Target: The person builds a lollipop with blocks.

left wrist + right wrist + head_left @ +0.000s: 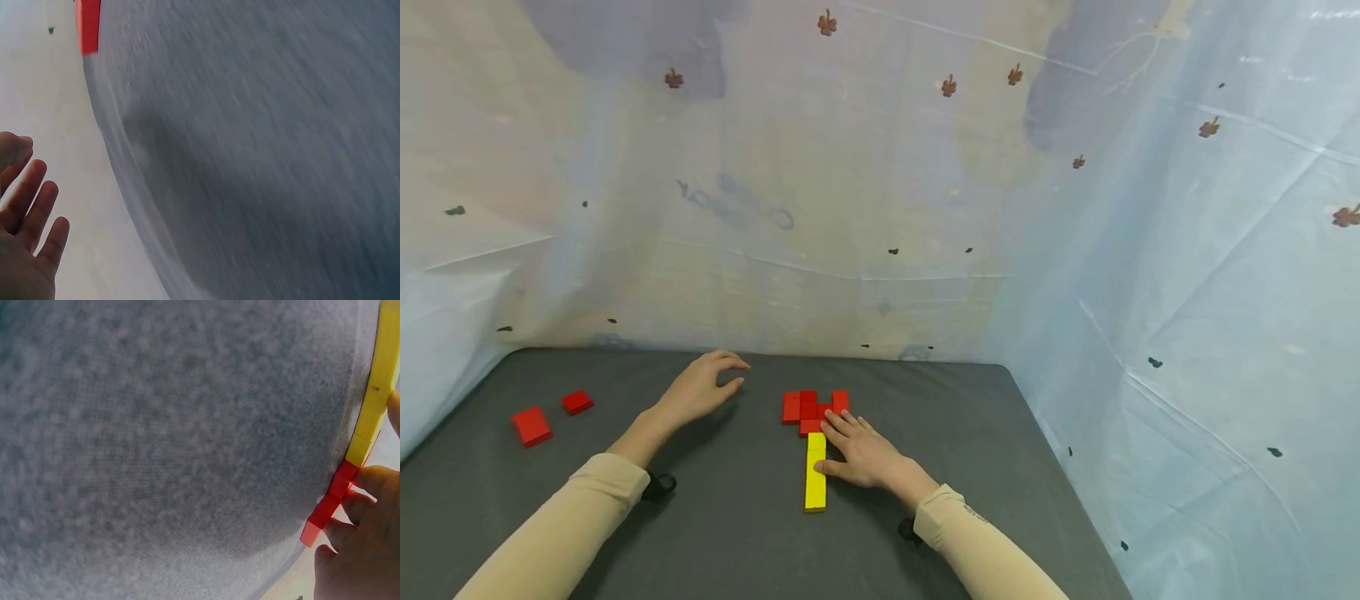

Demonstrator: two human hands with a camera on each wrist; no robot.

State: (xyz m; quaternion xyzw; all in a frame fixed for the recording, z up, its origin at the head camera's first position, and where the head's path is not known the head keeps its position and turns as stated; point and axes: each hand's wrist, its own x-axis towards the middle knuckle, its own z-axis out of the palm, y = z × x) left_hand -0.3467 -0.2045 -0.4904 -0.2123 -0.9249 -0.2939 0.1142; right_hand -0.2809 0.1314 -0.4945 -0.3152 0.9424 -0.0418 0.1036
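Several flat red blocks lie together on the dark table in the head view. A yellow strip, made of a long block and a shorter block, runs from them toward the person. My right hand rests over the right side of this arrangement, fingers spread at the red blocks and thumb at the yellow strip. In the right wrist view its fingertips meet the red blocks' edges. My left hand hovers left of the red blocks, fingers loosely bent, holding nothing.
Two loose red blocks, a larger one and a smaller one, lie at the table's left. The grey cloth-covered table ends at a pale patterned curtain behind and on the right.
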